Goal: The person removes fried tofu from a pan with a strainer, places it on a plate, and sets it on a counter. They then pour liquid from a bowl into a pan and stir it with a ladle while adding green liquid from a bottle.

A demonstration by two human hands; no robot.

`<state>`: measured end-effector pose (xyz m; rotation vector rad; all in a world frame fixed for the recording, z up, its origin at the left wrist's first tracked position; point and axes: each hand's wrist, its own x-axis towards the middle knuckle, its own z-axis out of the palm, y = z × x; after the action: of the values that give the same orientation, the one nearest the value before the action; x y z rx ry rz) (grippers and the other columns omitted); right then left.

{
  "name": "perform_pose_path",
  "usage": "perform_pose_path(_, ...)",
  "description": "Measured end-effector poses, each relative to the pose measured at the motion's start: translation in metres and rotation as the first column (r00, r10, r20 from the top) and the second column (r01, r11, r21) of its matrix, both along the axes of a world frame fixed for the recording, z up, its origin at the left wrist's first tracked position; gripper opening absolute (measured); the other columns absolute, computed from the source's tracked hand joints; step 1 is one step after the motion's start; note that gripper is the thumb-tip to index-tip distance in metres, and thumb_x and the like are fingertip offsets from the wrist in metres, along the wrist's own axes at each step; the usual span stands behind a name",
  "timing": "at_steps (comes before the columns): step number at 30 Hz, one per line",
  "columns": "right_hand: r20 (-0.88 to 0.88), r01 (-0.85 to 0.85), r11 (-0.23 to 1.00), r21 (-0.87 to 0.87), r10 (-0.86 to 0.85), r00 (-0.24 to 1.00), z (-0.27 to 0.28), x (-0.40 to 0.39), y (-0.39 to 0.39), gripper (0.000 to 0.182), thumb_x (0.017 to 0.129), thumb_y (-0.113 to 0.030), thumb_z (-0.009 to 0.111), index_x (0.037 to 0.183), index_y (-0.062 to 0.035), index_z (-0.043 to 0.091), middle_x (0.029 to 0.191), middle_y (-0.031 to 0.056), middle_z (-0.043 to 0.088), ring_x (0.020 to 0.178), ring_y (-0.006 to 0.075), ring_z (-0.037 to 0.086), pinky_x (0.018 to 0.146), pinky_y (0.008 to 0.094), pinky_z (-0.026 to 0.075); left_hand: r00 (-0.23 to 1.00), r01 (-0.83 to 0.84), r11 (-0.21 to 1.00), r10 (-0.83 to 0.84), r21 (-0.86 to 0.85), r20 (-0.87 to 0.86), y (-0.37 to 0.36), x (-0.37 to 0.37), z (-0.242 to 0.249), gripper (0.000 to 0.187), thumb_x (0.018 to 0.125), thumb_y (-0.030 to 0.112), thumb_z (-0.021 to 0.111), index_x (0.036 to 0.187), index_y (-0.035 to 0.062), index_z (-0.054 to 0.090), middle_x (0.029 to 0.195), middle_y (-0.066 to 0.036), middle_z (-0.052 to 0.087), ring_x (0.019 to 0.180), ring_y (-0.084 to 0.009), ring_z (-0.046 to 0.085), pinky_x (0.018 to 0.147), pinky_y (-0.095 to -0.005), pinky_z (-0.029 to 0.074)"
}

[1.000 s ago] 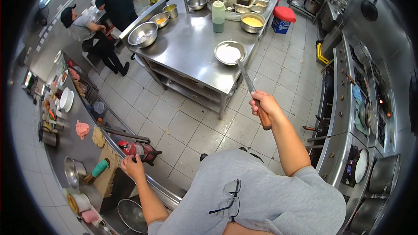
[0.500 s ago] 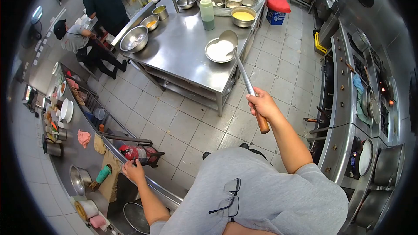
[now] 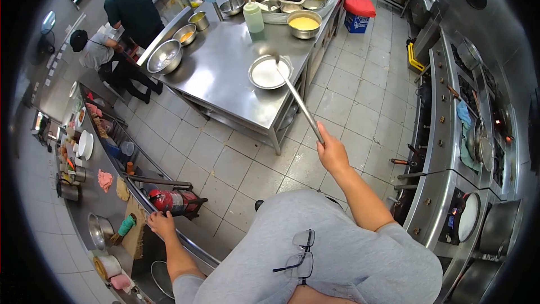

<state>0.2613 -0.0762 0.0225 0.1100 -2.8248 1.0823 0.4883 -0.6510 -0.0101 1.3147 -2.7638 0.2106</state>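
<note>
My right hand is closed around the handle of a long metal ladle. The ladle's head, blurred by motion, is at the far rim of a metal bowl holding a white substance. This bowl sits near the corner of the steel table. My left hand rests at the side counter's metal rim, with its fingers curled over it. Beside that hand lie a cutting board and a brush-like tool with a green-wrapped handle.
A bowl of yellow liquid, a squeeze bottle and a wide metal bowl stand on the table. Stoves line the right side. Below the left counter is a red fire extinguisher. Two people work at the back left.
The ladle's head has shifted from over the white substance to the bowl's far rim, and its brown grip end is now hidden. The view has shifted slightly. My left hand stays by the counter rim.
</note>
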Motion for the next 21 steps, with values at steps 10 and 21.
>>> perform_pose_path(10, 0.11, -0.041, 0.995, 0.091, 0.031, 0.993, -0.006, -0.004, 0.038, 0.061, 0.085, -0.012, 0.062, 0.141, -0.0246, 0.043, 0.084, 0.0147, 0.063, 0.074, 0.0343, 0.062, 0.067, 0.0431, 0.05, 0.719, 0.665, 0.582, -0.33, 0.467, -0.612, 0.195, -0.199, -0.047, 0.037, 0.084, 0.022, 0.069, 0.113, -0.0007, 0.062, 0.108, -0.015, 0.063, 0.099, -0.0269, 0.061, 0.087, -0.0386, 0.048)
perform_pose_path(21, 0.616, 0.291, 0.648, -0.704, 0.355, 0.703, 0.044, -0.036, 0.041, 0.061, 0.094, -0.014, 0.056, 0.149, -0.0108, 0.029, 0.07, 0.0024, 0.05, 0.054, 0.0107, 0.049, 0.051, 0.0264, 0.044, 0.927, 0.343, -0.418, 0.293, 0.841, -0.233, 0.317, -0.458, -0.007, 0.051, 0.095, 0.022, 0.054, 0.132, -0.0057, 0.033, 0.109, -0.023, 0.058, 0.087, -0.0228, 0.065, 0.061, -0.027, 0.055)
